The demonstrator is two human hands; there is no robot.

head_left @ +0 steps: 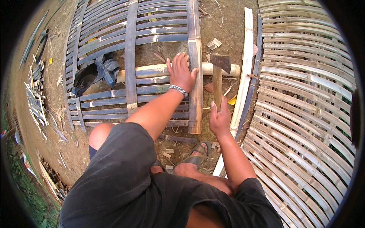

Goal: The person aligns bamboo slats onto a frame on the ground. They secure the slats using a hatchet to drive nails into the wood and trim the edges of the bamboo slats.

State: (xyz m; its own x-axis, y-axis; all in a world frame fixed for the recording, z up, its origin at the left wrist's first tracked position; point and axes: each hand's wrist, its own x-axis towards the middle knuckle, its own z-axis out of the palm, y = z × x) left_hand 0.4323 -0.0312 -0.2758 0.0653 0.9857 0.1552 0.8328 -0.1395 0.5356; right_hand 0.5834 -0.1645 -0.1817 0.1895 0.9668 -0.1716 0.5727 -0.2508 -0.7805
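The hatchet (217,81) stands near the upper middle of the frame, head at the top, cutting edge toward the right. The right hand (219,118) is closed around the lower part of its wooden handle. The head overlaps the pole (232,70) in this view; whether they touch, I cannot tell.

The left hand (180,74), a bracelet (178,90) at its wrist, lies open, palm down, on the bamboo at the frame's middle, thumb against the rail (195,95). How hard it presses, I cannot tell.

The rail runs upright along the right side of the dark panel (167,38), which fills the upper left. The pole passes crosswise beneath the rail. A black sheet (108,70) lies crumpled across the panel's left part.

Right of the hatchet are a yellow leaf (232,100) and a long pale strip (243,64); just above its head lie 2 chips (214,43). A paler panel (304,49) fills the right side. Lower middle, a sandal (198,147) shows. Thin sticks (36,98) lie at left; scraps (26,161) at the left rim are too blurred to read.
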